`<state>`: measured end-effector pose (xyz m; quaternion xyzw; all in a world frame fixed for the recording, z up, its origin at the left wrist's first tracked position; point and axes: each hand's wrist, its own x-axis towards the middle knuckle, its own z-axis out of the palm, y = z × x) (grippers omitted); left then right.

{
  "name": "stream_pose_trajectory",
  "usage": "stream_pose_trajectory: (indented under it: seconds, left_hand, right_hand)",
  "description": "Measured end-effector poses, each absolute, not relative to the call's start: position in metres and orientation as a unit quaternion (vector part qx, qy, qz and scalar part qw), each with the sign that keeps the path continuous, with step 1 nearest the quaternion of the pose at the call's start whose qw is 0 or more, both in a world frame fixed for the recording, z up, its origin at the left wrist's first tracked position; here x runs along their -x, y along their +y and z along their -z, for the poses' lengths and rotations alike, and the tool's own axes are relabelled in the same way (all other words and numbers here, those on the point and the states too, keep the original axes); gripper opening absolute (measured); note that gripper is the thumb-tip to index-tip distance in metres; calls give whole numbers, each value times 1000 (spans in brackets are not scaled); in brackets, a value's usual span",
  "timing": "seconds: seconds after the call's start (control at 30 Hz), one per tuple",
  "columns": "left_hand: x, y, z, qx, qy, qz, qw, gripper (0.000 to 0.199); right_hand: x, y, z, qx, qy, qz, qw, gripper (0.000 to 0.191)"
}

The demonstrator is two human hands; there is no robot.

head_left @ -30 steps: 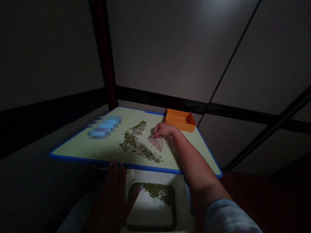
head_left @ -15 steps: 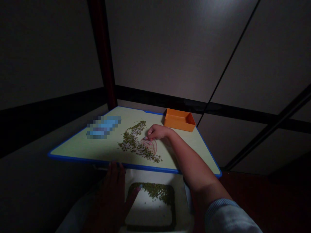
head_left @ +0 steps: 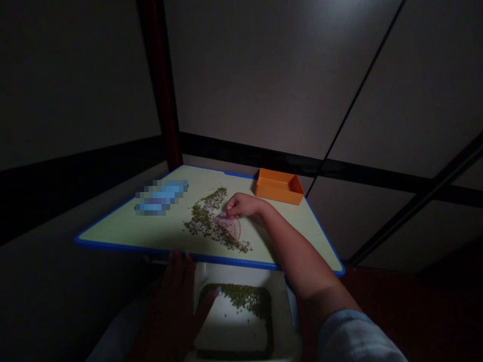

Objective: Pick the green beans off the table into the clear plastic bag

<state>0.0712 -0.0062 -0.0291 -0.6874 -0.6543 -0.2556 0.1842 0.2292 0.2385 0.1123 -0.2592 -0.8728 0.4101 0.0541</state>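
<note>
Dim panelled walls [head_left: 264,90] surround a pale, blue-edged counter [head_left: 128,232]. Below its near edge sits a whitish bin [head_left: 286,314], green grains [head_left: 241,296] heaped toward its far side. Left hand [head_left: 175,291] is open, thumb spread over the bin, fingertips at the counter's edge. An orange box [head_left: 277,193] stands at the back right; a pixelated blue item [head_left: 162,196] lies left. Right hand [head_left: 241,205] pinches a clear protractor [head_left: 233,229] among loose grains [head_left: 202,216] mid-counter.
</note>
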Motion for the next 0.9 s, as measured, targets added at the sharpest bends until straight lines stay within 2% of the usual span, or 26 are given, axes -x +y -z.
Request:
stream_pose_trajectory:
  seconds: [0.37, 0.5, 0.67, 0.9]
  left_hand:
    - [-71, -8, 26, 691, -641, 260, 209, 85]
    - [-72, -7, 29, 678, -646, 277, 215, 85]
    - [-73, -6, 29, 686, -652, 239, 217, 85]
    - [-74, -6, 29, 681, -653, 253, 214, 81]
  right_hand:
    - [-227, 234, -116, 270, -881, -387, 47, 24]
    - [-229, 237, -114, 260, -873, -408, 56, 25]
    - [-233, 237, -120, 270, -860, -427, 68, 26]
    - [-238, 230, -132, 300, -847, -436, 53, 26]
